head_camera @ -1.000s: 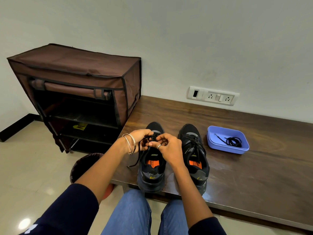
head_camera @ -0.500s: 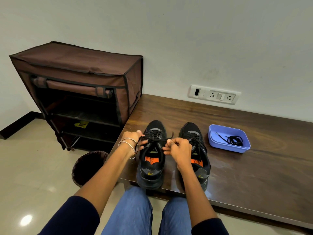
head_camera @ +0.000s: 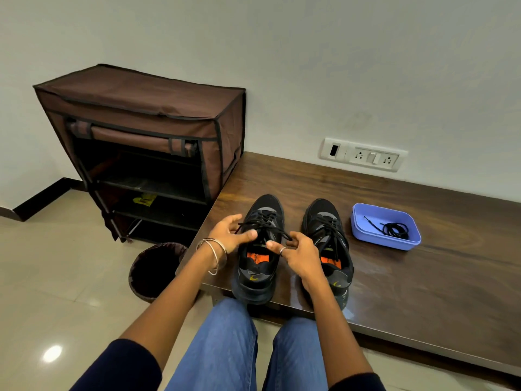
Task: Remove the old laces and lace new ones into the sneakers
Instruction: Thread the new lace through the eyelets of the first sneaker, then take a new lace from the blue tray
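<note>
- Two black sneakers stand on the bench; the left sneaker [head_camera: 260, 249] sits between both hands.
- Left hand [head_camera: 229, 235] fingers loosely spread; right hand [head_camera: 296, 253] pinches the soft, limp lace [head_camera: 265, 224] end, likely the best hold.
- One coiled spare lace [head_camera: 394, 230] lies in one blue tray [head_camera: 386, 244], right of the fingers.

hands [head_camera: 265, 244] at left sneaker [head_camera: 260, 249] lace [head_camera: 265, 225] | right sneaker [head_camera: 328, 246] beside | blue tray [head_camera: 363, 235]
</note>
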`<state>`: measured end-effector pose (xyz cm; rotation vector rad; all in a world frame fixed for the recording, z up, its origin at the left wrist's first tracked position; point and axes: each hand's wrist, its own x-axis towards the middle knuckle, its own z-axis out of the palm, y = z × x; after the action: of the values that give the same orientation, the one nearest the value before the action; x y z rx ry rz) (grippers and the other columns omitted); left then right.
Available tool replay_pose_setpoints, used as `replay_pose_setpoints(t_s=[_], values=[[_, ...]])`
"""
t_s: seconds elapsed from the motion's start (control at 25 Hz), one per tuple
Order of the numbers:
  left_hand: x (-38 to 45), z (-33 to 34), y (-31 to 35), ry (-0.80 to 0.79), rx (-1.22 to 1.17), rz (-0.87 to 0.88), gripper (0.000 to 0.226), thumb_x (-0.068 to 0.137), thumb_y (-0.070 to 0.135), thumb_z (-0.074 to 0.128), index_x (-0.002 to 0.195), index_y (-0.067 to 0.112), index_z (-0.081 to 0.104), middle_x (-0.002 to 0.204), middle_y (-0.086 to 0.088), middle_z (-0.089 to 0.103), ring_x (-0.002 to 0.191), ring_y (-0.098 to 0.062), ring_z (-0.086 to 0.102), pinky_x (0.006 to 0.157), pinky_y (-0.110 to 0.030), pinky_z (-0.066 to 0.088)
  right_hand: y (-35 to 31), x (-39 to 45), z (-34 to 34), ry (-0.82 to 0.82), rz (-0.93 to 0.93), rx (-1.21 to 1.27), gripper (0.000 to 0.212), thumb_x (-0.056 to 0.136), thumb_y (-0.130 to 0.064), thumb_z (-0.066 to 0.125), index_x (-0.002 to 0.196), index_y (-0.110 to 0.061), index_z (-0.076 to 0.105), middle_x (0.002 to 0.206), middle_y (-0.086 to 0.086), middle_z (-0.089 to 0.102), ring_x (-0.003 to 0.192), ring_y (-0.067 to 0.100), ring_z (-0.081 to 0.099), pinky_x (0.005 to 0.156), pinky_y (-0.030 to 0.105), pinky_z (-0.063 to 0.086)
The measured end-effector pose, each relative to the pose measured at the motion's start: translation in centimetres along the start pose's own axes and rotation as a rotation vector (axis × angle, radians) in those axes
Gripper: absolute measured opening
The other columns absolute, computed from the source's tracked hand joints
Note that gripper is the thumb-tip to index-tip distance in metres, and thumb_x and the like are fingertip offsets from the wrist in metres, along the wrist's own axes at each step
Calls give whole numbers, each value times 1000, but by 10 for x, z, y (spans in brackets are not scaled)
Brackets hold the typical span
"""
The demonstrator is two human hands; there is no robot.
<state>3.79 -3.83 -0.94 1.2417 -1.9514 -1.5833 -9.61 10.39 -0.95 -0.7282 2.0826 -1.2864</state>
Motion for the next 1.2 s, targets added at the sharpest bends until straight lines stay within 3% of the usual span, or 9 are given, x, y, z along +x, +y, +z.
replay_pose_setpoints(t_s=[0.2, 0.44, 0.52, 0.6, 0.68, 0.76, 0.96, 1.12, 1.2], values=[[-13, 18, -18, 136, 161, 94, 71, 73, 15, 80, 136, 18, 49, 129, -5, 60, 119, -19, 54, 94, -19, 38, 2, -7, 34, 45, -61, -127, 41, 83, -27, 75, 120, -17, 61, 110, 6, 68, 106, 21, 62, 89, 34, 53], [-16, 4, -25, 302, 289, 29, 62, 81, 38, 72, 136, 18, 50, 130, -9, 57, 122, -29, 51, 100, -40, 43, -5, -25, 39, 2, -191, -216, 47, 91, -30, 64, 133, -16, 50, 113, 9, 67, 109, 27, 61, 88, 35, 50], [-28, 6, -14, 538, 470, 137, 40, 88, 34, 63, 124, 16, 61, 123, -10, 60, 114, -35, 52, 93, -44, 43, -8, -35, 21, 180, -315, -332, 51, 92, -25, 62, 139, -14, 45, 113, 10, 66, 106, 28, 60, 89, 39, 48], [-40, 20, 1, 718, 420, 454, 20, 86, 19, 59, 100, 11, 71, 104, -11, 65, 97, -35, 57, 85, -39, 43, -7, -44, -5, 494, -392, -442, 38, 93, -20, 58, 129, -11, 56, 109, 8, 67, 103, 30, 58, 86, 43, 47], [-49, 44, 20, 649, 318, 691, 16, 81, 11, 57, 87, 10, 72, 91, -7, 65, 86, -24, 58, 80, -32, 43, 1, -47, -30, 573, -275, -676, 26, 95, -25, 53, 116, -13, 62, 109, 8, 66, 105, 30, 54, 86, 43, 43], [-53, 74, 35, 453, 262, 792, 16, 81, 8, 57, 87, 10, 71, 88, -5, 65, 81, -16, 59, 76, -26, 45, 9, -48, -43, 379, -99, -901, 28, 99, -34, 45, 114, -16, 60, 113, 5, 64, 111, 27, 51, 90, 39, 38], [-48, 136, 43, 156, 214, 424, 18, 85, 12, 63, 101, 10, 70, 102, -6, 68, 91, -18, 64, 88, -28, 48, 10, -62, -43, 135, -132, -973, 21, 95, -22, 47, 108, -13, 60, 111, 6, 65, 110, 28, 51, 87, 37, 36], [-29, 148, 44, 100, 297, 215, 33, 80, 24, 72, 110, 12, 66, 113, -6, 65, 103, -21, 62, 95, -33, 48, 14, -68, -70, -118, -196, -447, 14, 88, -8, 56, 92, -8, 70, 89, 8, 71, 90, 23, 63, 80, 39, 51], [-20, 151, 47, 92, 325, 195, 38, 77, 28, 75, 111, 15, 65, 112, -4, 65, 102, -21, 62, 92, -33, 49, 16, -58, -89, 117, -159, -144, 20, 90, -2, 55, 93, -11, 74, 88, 3, 73, 86, 16, 66, 83, 37, 54]])
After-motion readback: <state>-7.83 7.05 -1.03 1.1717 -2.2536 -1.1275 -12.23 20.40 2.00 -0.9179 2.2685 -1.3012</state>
